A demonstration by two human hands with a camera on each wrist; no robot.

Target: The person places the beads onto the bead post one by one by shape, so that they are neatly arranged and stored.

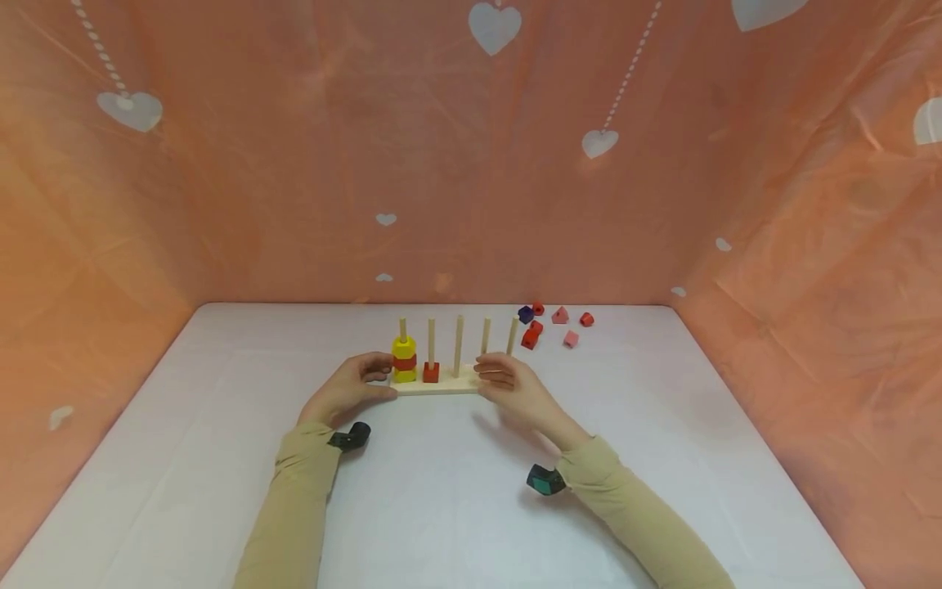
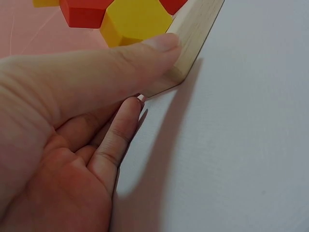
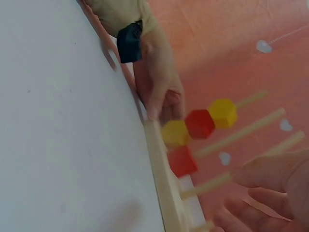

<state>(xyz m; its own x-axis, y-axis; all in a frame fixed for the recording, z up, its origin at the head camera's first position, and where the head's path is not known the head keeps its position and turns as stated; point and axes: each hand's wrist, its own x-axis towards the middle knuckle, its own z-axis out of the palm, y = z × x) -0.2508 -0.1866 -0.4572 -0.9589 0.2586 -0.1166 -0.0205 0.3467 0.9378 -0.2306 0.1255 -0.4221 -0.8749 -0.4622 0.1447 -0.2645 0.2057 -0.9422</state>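
A pale wooden peg stand (image 1: 437, 389) with several upright pegs lies across the table. My left hand (image 1: 346, 388) holds its left end, the thumb on the front corner of the base and the other fingers partly hidden behind the thumb. The leftmost peg carries a yellow bead (image 1: 403, 348), a red hexagonal bead (image 1: 404, 363) and a lower yellow bead (image 1: 405, 377). A red square bead (image 1: 431, 374) sits at the foot of the second peg. Near the right-hand pegs, my right hand (image 1: 518, 393) has its fingers loosely bent, thumb apart; nothing shows in its grasp.
Behind the stand's right end lie loose beads: a dark blue one (image 1: 526, 314), several red ones (image 1: 530, 338) and pink ones (image 1: 571, 339). A white cloth (image 1: 441, 507) covers the table. Peach fabric (image 1: 331, 164) with white hearts hangs around it.
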